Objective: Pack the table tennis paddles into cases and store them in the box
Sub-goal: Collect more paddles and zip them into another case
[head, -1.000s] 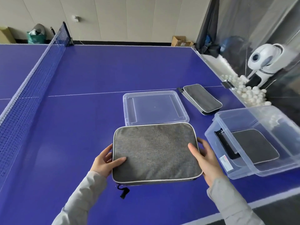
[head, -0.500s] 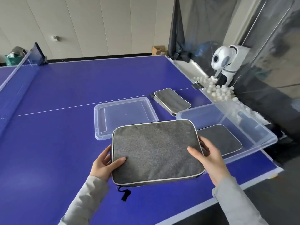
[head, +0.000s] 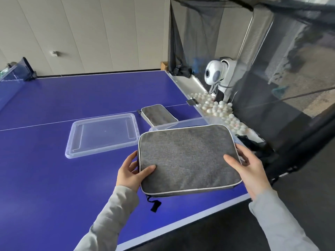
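Both hands, left hand [head: 133, 172] and right hand [head: 249, 168], grasp a zipped grey case [head: 188, 159] by its short edges, above the clear box [head: 174, 125]. Beyond the box, another case [head: 158, 115] waits on the tabletop [head: 54, 178]; beside it lies the lid [head: 103, 134], so storing seems partway done.

The held case [head: 188, 158] hides most of the clear box [head: 174, 125] (only its far rim shows).
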Action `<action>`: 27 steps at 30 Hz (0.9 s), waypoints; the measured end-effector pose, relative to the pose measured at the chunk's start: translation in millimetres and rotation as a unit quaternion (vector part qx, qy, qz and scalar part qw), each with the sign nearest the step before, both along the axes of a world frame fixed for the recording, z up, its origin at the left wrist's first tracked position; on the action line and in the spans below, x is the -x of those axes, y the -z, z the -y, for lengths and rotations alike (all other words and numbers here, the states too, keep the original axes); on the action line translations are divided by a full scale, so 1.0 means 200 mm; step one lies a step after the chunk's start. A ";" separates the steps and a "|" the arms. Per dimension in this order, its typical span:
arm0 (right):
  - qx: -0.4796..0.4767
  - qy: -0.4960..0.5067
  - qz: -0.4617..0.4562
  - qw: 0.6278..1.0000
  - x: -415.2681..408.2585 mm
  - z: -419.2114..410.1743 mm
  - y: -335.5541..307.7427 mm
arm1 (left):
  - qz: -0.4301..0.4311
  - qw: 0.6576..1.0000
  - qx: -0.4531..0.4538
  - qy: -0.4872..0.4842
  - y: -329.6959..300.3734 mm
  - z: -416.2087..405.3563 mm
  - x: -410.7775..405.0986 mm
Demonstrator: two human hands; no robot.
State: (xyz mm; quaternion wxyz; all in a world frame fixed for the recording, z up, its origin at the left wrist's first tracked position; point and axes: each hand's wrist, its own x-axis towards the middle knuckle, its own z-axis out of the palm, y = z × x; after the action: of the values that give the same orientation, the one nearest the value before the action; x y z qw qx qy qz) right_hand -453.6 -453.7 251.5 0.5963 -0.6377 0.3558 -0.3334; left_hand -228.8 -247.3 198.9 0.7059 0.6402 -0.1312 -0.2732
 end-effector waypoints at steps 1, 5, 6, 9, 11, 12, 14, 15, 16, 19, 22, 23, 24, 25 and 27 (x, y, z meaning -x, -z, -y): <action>0.004 0.002 0.001 1.000 0.03 0.05 -0.01 | 0.007 1.000 0.000 -0.002 -0.01 0.05 0.03; 0.007 0.004 0.006 1.000 0.07 0.23 -0.01 | 0.025 1.000 -0.008 -0.007 -0.06 0.22 0.09; 0.005 0.004 0.005 1.000 0.06 0.28 -0.01 | 0.029 0.999 -0.012 -0.008 -0.07 0.25 0.09; 0.006 -0.016 -0.006 1.000 0.01 0.41 0.00 | 0.038 0.999 -0.028 -0.023 -0.07 0.35 0.07; 0.005 -0.021 -0.016 1.000 -0.03 0.50 0.02 | 0.039 0.998 -0.037 -0.032 -0.06 0.42 0.05; 0.005 -0.022 -0.022 1.000 -0.05 0.54 0.04 | 0.039 0.998 -0.040 -0.036 -0.05 0.45 0.03; 0.004 -0.021 -0.040 0.999 -0.08 0.64 0.08 | 0.043 0.997 -0.048 -0.040 -0.01 0.54 0.00; 0.000 -0.021 -0.049 0.999 -0.11 0.69 0.10 | 0.042 0.997 -0.054 -0.037 0.01 0.59 -0.02; -0.005 -0.023 -0.058 0.998 -0.13 0.75 0.12 | 0.040 0.997 -0.062 -0.031 0.04 0.64 -0.04; -0.018 -0.044 -0.096 0.994 -0.21 0.92 0.19 | 0.038 0.995 -0.091 -0.013 0.13 0.78 -0.07; -0.014 -0.075 -0.151 0.986 -0.28 1.06 0.28 | 0.018 0.992 -0.127 -0.013 0.26 0.88 -0.06; -0.013 -0.084 -0.167 0.982 -0.31 1.11 0.31 | 0.010 0.989 -0.144 -0.016 0.31 0.91 -0.06; -0.012 -0.092 -0.186 0.978 -0.33 1.15 0.35 | 0.001 0.987 -0.162 -0.017 0.35 0.94 -0.07; -0.007 -0.101 -0.209 0.973 -0.35 1.18 0.39 | -0.009 0.984 -0.176 -0.020 0.40 0.96 -0.08; 0.004 -0.116 -0.261 0.958 -0.39 1.21 0.45 | -0.027 0.981 -0.192 -0.026 0.47 0.99 -0.09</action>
State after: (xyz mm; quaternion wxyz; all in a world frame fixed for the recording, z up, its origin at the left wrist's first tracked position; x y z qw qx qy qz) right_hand -375.1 -696.4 161.7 0.5147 -0.7421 0.4207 -0.0854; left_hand -210.2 -445.6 104.0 0.5797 0.7597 -0.0407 -0.2918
